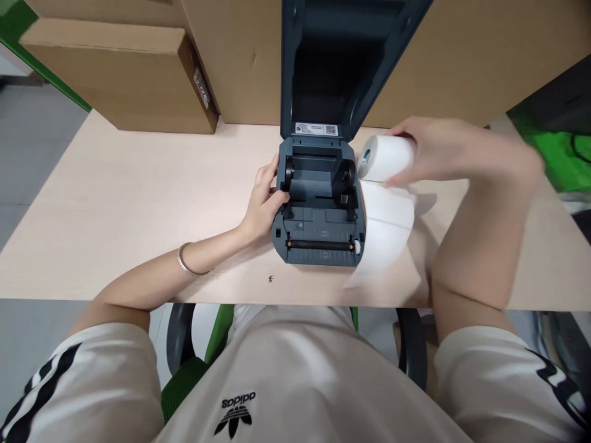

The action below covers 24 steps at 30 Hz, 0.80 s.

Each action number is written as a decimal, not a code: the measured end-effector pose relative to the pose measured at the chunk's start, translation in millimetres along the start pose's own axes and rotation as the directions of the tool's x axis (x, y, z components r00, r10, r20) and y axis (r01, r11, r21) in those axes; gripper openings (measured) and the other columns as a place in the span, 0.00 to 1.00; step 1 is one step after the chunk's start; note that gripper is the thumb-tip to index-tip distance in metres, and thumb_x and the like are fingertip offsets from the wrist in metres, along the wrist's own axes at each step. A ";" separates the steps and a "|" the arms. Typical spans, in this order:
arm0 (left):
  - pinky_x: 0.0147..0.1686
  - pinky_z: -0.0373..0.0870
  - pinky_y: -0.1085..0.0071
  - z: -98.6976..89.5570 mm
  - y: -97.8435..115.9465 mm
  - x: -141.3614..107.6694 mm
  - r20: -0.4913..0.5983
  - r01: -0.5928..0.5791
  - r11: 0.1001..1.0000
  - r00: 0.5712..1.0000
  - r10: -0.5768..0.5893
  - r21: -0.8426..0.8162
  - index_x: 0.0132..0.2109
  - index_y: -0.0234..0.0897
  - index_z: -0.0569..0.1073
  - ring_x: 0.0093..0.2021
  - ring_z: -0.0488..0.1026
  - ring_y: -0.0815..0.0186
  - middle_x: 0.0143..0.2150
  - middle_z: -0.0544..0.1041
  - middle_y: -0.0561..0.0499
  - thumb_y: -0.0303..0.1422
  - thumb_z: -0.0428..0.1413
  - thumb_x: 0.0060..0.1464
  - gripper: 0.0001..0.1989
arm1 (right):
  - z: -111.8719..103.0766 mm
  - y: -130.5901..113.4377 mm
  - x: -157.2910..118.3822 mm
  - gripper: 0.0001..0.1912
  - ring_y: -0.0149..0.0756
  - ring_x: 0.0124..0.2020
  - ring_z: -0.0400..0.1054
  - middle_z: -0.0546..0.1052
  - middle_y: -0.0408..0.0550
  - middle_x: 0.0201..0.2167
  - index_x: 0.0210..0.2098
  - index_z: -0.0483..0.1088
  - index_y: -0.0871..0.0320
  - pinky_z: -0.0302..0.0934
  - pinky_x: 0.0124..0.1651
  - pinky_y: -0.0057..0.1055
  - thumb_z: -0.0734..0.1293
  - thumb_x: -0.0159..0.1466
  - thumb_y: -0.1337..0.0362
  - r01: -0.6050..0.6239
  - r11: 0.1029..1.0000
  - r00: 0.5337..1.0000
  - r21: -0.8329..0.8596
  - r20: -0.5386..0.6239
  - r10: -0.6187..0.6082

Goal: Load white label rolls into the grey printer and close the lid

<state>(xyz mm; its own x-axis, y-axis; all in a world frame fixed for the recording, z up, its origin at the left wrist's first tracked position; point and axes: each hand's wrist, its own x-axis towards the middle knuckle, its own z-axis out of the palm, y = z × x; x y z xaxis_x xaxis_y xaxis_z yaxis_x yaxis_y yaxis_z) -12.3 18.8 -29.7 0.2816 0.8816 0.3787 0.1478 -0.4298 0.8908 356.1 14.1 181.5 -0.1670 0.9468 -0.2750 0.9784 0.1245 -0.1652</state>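
Observation:
A dark grey label printer point(318, 216) stands on the table with its lid point(289, 74) raised. Its inside bay shows no roll, only two black roll holders and a black roller across the front. My left hand point(263, 206) grips the printer's left side, thumb over the rim and fingers along the outer wall. Just right of the printer, my right hand point(422, 151) is closed around a roll of white labels point(390, 157), its core end facing the printer. From the roll a loose strip of labels point(386, 215) hangs down towards the table's front edge.
A cardboard box point(111, 80) stands at the back left of the light wooden table point(138, 203). Behind the printer rises a large cardboard panel point(249, 61). A tiny dark bit point(271, 279) lies near the front edge. Chair armrests point(181, 335) are below the table edge.

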 end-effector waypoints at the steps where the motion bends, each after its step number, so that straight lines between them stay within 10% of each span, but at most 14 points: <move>1: 0.88 0.66 0.37 -0.1 1.0 -0.1 -0.002 -0.001 1.000 1.000 0.001 0.007 0.86 0.57 0.71 0.83 0.66 0.36 0.81 0.79 0.46 0.52 0.69 0.61 0.48 | 5.9 -0.8 10.0 0.36 0.53 0.53 0.78 0.84 0.62 0.62 0.66 0.76 0.54 0.67 0.51 0.45 0.84 0.65 0.50 -0.019 1.000 1.000 -0.008 0.009 0.019; 9: 0.86 0.67 0.41 -0.4 6.9 -1.5 0.012 -0.006 1.000 1.000 0.005 0.029 0.88 0.51 0.68 0.83 0.66 0.40 0.82 0.75 0.43 0.46 0.65 0.63 0.48 | 48.0 -9.9 55.4 0.42 0.58 0.58 0.79 0.82 0.62 0.67 0.72 0.74 0.56 0.73 0.60 0.47 0.87 0.62 0.65 -0.056 0.998 0.994 0.035 0.098 0.052; 17: 0.78 0.75 0.45 -1.6 -5.3 -0.1 0.032 -0.048 0.999 0.998 0.048 -0.010 0.88 0.59 0.67 0.77 0.71 0.42 0.78 0.77 0.46 0.49 0.67 0.66 0.47 | 19.2 23.3 35.7 0.39 0.59 0.84 0.68 0.71 0.67 0.85 0.84 0.71 0.63 0.61 0.82 0.47 0.78 0.79 0.60 -0.075 0.992 0.986 0.106 0.159 0.057; 24: 0.72 0.80 0.47 -0.8 -6.4 0.7 0.034 -0.023 0.999 0.999 0.024 -0.028 0.88 0.61 0.67 0.78 0.70 0.41 0.79 0.76 0.46 0.54 0.68 0.66 0.47 | 29.5 44.6 43.0 0.21 0.38 0.47 0.85 0.91 0.63 0.55 0.66 0.86 0.68 0.71 0.51 0.34 0.80 0.75 0.69 -0.184 0.979 0.959 0.093 0.237 0.158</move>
<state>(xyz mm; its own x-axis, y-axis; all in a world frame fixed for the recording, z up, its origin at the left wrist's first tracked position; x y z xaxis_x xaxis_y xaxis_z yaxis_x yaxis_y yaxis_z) -13.8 22.4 -34.9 0.3175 0.8640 0.3907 0.1144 -0.4439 0.8887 388.9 51.6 134.4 -0.0343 0.8572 -0.5138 0.9768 -0.0800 -0.1988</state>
